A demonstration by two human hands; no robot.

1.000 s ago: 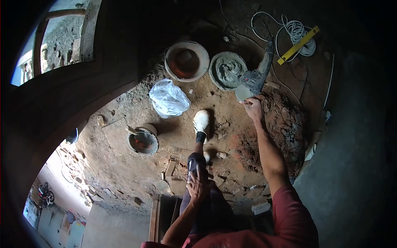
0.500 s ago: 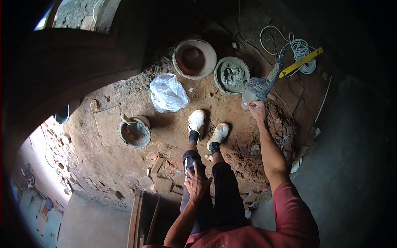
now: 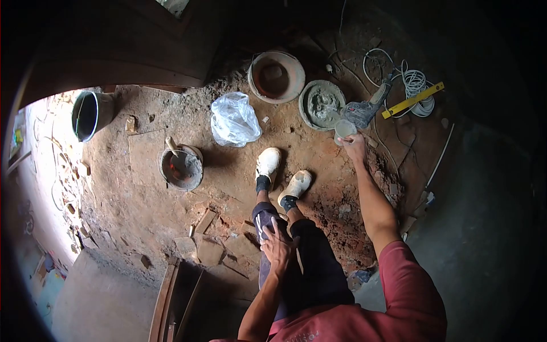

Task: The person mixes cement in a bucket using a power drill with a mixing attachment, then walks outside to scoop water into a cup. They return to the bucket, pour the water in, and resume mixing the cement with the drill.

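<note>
My right hand (image 3: 355,147) is closed around the rim of a small pale plastic cup (image 3: 345,129), out at arm's length. The cup is just beside a round tub (image 3: 302,110) of wet grey mortar (image 3: 323,107). Right behind the cup lies a dusty grey power tool (image 3: 360,113), partly hidden by it. My left hand (image 3: 277,248) rests on my left knee with its fingers spread, holding nothing.
A pale bucket (image 3: 295,71), a clear plastic bag (image 3: 232,122), a small bucket (image 3: 196,183) with a handled tool, and a dark bucket (image 3: 102,117) stand about. A yellow level (image 3: 411,101) lies on coiled white cable (image 3: 415,80). Rubble (image 3: 347,211) covers ground near my feet.
The camera view has shifted, bringing the dark bucket at the left more fully into sight. My right hand still holds the cup near the mortar tub, and my left hand stays on my knee.
</note>
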